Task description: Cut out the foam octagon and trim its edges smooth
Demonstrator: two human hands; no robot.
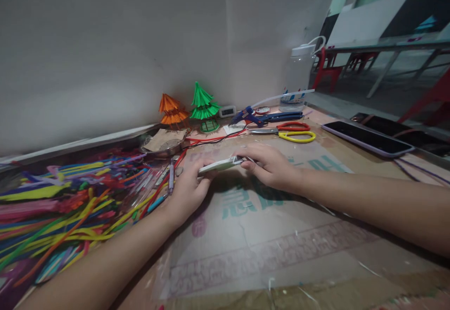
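Note:
Above the middle of the work surface, a thin, flat piece with a white edge and a greenish side (221, 164) is held between both hands. I see it nearly edge-on, so its kind is unclear. My left hand (194, 183) is closed on its left end, thumb underneath. The fingers and thumb of my right hand (265, 163) pinch its right end, where a small whitish bit shows. Beneath them lies a clear plastic sheet (225, 258) with printed green characters.
Colourful pipe cleaners (70, 216) heap at left beside a metal dish (165, 143). Behind stand orange (172, 110) and green (205, 106) small trees, a blue glue gun (248, 115), red-yellow scissors (295, 132) and a water bottle (297, 80). A phone (365, 139) lies right.

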